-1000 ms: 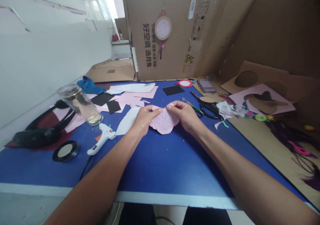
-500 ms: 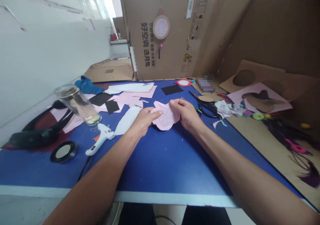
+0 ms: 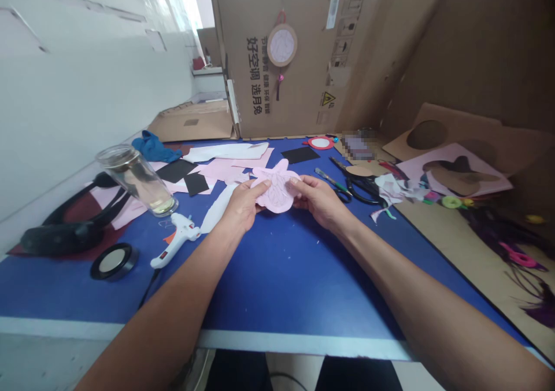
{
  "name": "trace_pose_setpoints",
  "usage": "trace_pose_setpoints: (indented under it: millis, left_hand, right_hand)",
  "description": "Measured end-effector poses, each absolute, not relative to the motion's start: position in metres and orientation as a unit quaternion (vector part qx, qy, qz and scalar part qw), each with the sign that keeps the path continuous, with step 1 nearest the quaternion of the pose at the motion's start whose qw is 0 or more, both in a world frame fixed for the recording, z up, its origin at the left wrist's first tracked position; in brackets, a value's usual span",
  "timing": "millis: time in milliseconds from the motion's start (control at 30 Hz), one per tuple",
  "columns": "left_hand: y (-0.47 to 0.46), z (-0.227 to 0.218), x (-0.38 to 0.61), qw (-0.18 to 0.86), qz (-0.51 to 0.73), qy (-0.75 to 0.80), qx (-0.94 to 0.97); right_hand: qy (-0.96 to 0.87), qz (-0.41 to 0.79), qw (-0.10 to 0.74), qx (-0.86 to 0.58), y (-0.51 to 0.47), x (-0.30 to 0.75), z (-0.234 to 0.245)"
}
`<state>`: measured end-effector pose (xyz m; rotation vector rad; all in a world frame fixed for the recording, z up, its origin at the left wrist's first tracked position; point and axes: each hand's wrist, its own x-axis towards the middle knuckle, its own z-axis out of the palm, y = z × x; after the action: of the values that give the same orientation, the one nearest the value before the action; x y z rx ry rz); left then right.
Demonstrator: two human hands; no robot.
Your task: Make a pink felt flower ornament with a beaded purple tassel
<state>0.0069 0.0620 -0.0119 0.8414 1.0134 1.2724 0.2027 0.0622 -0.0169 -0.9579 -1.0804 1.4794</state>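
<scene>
A pink paper cutout [image 3: 277, 197] with a scalloped outline and raised or drawn lines is held up over the blue table [image 3: 277, 292]. My left hand [image 3: 246, 203] pinches its left edge, thumb on top and fingers beneath. On the right edge, my right hand [image 3: 317, 197] grips it the same way. Behind the cutout lie pink and white paper scraps [image 3: 221, 168] and small black sheets [image 3: 300, 155]. To the right of my right hand are a brush [image 3: 329, 178] and black-handled scissors [image 3: 363, 191].
At left are a white glue gun [image 3: 176, 242], a glass jar of liquid [image 3: 150, 185], a black roll of tape [image 3: 113, 262] and black headphones [image 3: 65, 235]. A cardboard panel [image 3: 303, 102] with a hanging round ornament [image 3: 282, 45] stands behind. Crumpled white paper [image 3: 399, 188] and cut cardboard [image 3: 455, 119] lie at right.
The pink cutout has shifted slightly left and turned in my hands, so a pointed part now stands up at its top. Both hands still hold its edges.
</scene>
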Motion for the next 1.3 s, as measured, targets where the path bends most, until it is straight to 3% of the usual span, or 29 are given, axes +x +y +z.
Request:
trace_pose_setpoints:
  millis: [567,1300]
  left_hand:
    - [0.052,0.001,0.013,0.636,0.493,0.468,0.366]
    - [0.056,0.001,0.012,0.597,0.513,0.486,0.379]
  right_hand:
    - [-0.410,0.582,0.563,-0.420,0.067,0.206,-0.020]
    - [-0.456,0.545,0.549,-0.440,0.074,0.210,-0.022]
